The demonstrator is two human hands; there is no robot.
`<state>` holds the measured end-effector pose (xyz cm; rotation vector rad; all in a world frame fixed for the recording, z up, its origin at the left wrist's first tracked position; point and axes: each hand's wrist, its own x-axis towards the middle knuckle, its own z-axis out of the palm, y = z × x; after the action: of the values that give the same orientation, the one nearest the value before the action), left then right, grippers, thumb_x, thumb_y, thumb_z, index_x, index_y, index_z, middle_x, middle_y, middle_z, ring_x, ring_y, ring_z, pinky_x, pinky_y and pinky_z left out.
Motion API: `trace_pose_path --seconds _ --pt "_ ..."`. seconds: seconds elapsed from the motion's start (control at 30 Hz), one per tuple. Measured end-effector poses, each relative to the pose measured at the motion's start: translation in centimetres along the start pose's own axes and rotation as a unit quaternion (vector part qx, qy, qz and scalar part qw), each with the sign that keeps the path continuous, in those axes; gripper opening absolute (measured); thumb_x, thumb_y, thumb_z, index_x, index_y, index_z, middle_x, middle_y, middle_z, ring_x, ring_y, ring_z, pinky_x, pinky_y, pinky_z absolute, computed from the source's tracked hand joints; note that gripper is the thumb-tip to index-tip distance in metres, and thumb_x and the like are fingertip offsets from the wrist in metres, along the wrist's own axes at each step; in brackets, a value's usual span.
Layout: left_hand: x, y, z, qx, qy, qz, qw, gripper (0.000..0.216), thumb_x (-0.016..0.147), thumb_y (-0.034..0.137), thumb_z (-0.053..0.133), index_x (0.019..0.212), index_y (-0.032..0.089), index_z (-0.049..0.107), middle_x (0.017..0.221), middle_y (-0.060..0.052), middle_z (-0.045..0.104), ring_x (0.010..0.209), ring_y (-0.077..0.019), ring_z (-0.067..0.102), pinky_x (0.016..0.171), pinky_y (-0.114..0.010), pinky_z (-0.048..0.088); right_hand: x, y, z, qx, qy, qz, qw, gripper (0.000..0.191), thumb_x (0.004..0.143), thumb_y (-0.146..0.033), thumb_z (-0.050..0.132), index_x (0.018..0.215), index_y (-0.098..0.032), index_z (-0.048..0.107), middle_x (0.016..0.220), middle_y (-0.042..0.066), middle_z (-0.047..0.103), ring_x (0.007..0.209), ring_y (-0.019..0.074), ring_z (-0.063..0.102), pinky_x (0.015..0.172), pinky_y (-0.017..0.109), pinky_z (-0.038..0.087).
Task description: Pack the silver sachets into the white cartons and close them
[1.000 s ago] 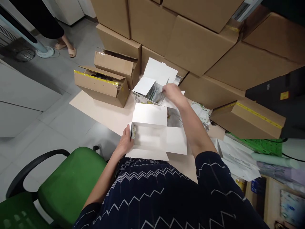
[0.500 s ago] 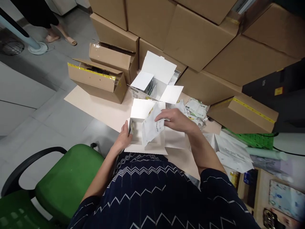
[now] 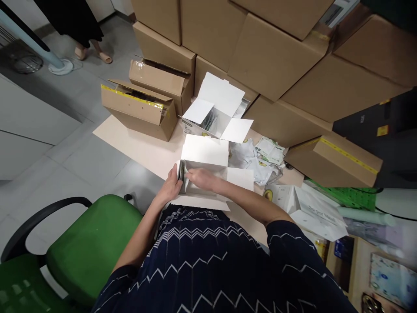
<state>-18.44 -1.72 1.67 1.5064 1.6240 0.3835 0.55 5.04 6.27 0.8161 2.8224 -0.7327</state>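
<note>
two hands of mine meet at the small white box (image 3: 206,152), which sits open on the pale table (image 3: 140,145) right in front of my body, flaps spread to the back, the right and the front. my left hand (image 3: 170,187) clasps the box's left wall from outside, fingers wrapped over the edge, so that grip is closed on the box itself. my right hand (image 3: 202,178) reaches across into the open top, palm down, fingertips pointing at the left wall and almost meeting my left hand. between the two hands a thin packet (image 3: 183,174) with a greenish edge stands upright against that wall, inside the box. my right fingers lie against it, but from this angle i cannot tell whether they pinch it or only press it flat. just behind the small box a second white box (image 3: 216,93) stands open too. to the right of my right forearm a loose heap of packets (image 3: 260,161) lies on the table, near the box but apart from both hands. two brown cartons (image 3: 140,115) sit at the table's far left, and stacked cartons (image 3: 267,61) rise behind everything. a green chair (image 3: 94,243) stands by my left elbow.
</note>
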Motion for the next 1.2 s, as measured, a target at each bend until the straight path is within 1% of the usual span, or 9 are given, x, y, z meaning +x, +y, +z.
trace_pose_path --seconds 0.2,0.43,0.57,0.67,0.73,0.83,0.97,1.1,1.2 --pt "-0.5 0.9 -0.5 -0.013 -0.012 -0.001 1.0 0.085 0.091 0.046 0.044 0.161 0.012 0.007 0.166 -0.019 0.019 0.154 -0.0353 0.019 0.122 -0.054 0.027 1.1 0.9 2.6 0.137 -0.003 0.01 0.99 0.034 0.092 -0.01 0.048 0.125 -0.011 0.059 0.113 0.013 0.068 0.093 0.0177 0.061 0.078 0.028 0.044" --pt "-0.6 2.1 -0.5 0.009 -0.013 -0.042 0.999 0.111 0.077 0.04 0.068 0.16 0.01 0.002 0.165 -0.025 0.014 0.151 -0.042 0.022 0.121 -0.055 0.031 -1.3 1.8 -1.5 0.326 0.0 -0.012 0.945 0.052 0.091 -0.006 0.048 0.14 -0.022 0.055 0.125 0.009 0.068 0.098 0.0155 0.064 0.087 0.03 0.051" --pt "-0.6 2.0 -0.7 0.008 -0.023 -0.051 0.998 0.104 0.078 0.034 0.063 0.16 0.011 0.004 0.166 -0.023 0.016 0.153 -0.0399 0.019 0.122 -0.054 0.028 -1.8 5.0 -6.8 0.349 0.178 0.08 0.917 0.028 0.097 -0.025 0.047 0.115 -0.018 0.068 0.11 0.007 0.072 0.085 0.0149 0.067 0.08 0.031 0.054" --pt "-0.6 1.9 -0.7 0.002 -0.019 -0.046 0.999 0.101 0.079 0.032 0.062 0.161 0.014 0.006 0.166 -0.02 0.018 0.153 -0.0384 0.022 0.122 -0.053 0.029 -0.7 9.4 -10.7 0.193 0.298 0.175 0.918 0.029 0.096 -0.025 0.045 0.104 -0.015 0.072 0.104 0.009 0.072 0.092 0.0192 0.066 0.086 0.033 0.051" --pt "-0.5 1.8 -0.6 0.0 -0.012 -0.044 0.999 0.1 0.078 0.031 0.063 0.161 0.018 0.007 0.165 -0.019 0.021 0.152 -0.038 0.024 0.122 -0.055 0.031 0.5 12.4 -12.1 0.075 0.256 0.215 0.939 0.029 0.092 -0.017 0.047 0.103 -0.013 0.073 0.109 0.012 0.071 0.102 0.0234 0.064 0.093 0.035 0.048" --pt "-0.5 1.7 -0.5 0.005 -0.005 -0.047 0.999 0.099 0.078 0.029 0.064 0.161 0.018 0.01 0.164 -0.019 0.025 0.152 -0.0374 0.025 0.121 -0.055 0.032 2.5 15.6 -11.9 -0.025 0.113 0.234 0.965 0.037 0.086 -0.005 0.049 0.114 -0.011 0.072 0.118 0.017 0.069 0.109 0.0274 0.063 0.094 0.037 0.047" --pt "-0.6 1.5 -0.4 0.0 -0.006 -0.056 0.998 0.097 0.08 0.027 0.062 0.161 0.014 0.009 0.165 -0.02 0.021 0.153 -0.0368 0.02 0.123 -0.054 0.03 4.4 16.8 -10.3 -0.062 0.01 0.273 0.96 0.038 0.087 -0.002 0.049 0.118 -0.012 0.07 0.117 0.022 0.068 0.108 0.0304 0.065 0.09 0.04 0.049" --pt "-0.7 1.0 -0.3 -0.015 -0.009 -0.059 0.998 0.093 0.083 0.025 0.055 0.161 0.015 0.006 0.167 -0.018 0.015 0.155 -0.0353 0.013 0.125 -0.055 0.023 4.6 16.6 -10.7 -0.064 0.0 0.314 0.947 0.03 0.086 -0.001 0.051 0.102 -0.009 0.074 0.111 0.022 0.07 0.108 0.0312 0.065 0.091 0.039 0.048" --pt "-0.5 0.7 -0.2 -0.022 -0.013 -0.052 0.998 0.091 0.084 0.025 0.052 0.161 0.013 0.004 0.167 -0.019 0.012 0.156 -0.0345 0.01 0.125 -0.055 0.02 2.7 16.2 -12.4 -0.072 0.063 0.308 0.947 0.031 0.085 -0.003 0.049 0.099 -0.011 0.076 0.105 0.019 0.072 0.106 0.0302 0.065 0.09 0.037 0.047"
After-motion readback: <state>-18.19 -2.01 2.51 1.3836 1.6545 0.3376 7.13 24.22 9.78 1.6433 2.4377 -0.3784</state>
